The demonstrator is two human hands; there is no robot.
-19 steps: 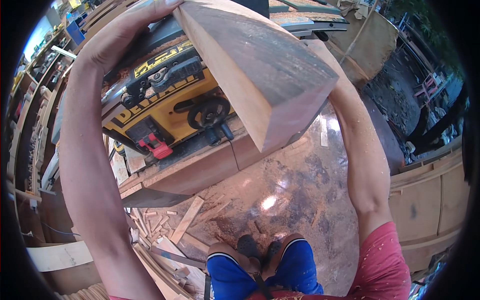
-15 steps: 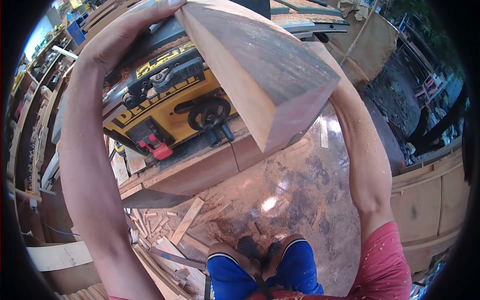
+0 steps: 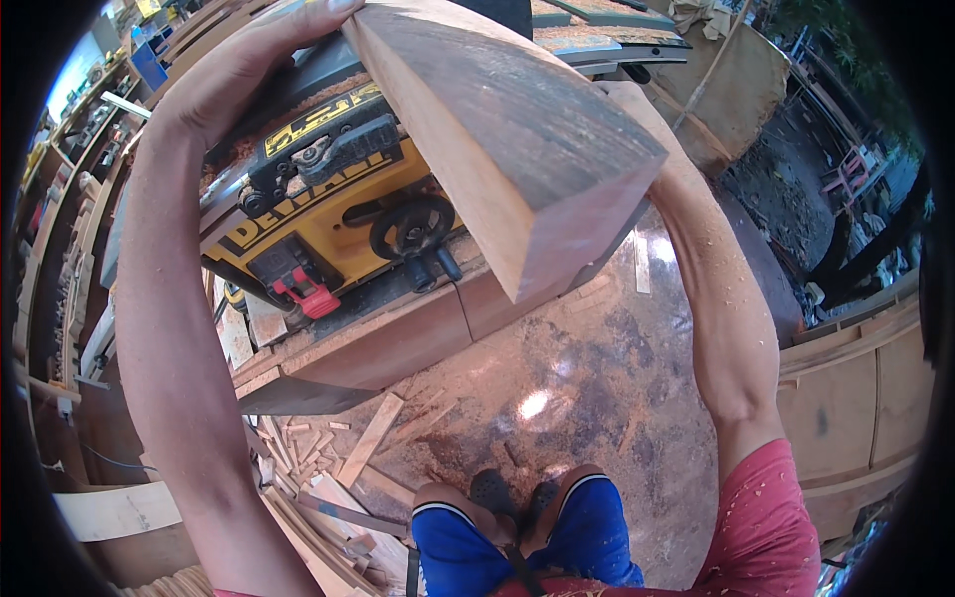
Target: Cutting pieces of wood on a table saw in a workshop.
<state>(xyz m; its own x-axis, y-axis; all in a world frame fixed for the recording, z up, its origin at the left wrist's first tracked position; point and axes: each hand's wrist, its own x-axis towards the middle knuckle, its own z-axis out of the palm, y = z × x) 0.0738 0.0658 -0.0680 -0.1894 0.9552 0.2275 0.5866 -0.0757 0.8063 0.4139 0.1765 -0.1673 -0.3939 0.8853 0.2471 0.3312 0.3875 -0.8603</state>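
A thick wooden beam (image 3: 497,109), dark and rough on top with paler sawn sides, slants across a yellow table saw (image 3: 343,204). Its near end juts past the saw's front edge toward me. My left hand (image 3: 264,55) reaches to the beam's far left edge, thumb pressed on the wood; part of this hand is cut off by the top of the view. Against the beam's right side lies my right hand (image 3: 632,104), its fingers hidden behind the timber. Below the beam, the saw's black handwheel (image 3: 413,227) and red switch paddle (image 3: 306,294) show.
Offcuts (image 3: 373,438) lie in a heap on the sawdust-covered floor (image 3: 587,398), left of my feet. A wooden base (image 3: 398,348) is under the saw. Shelves with tools and wood (image 3: 60,289) line the left; wooden panels (image 3: 846,408) stand at the right.
The whole picture has shifted slightly left, saw and beam together. Both hands keep their places at the beam.
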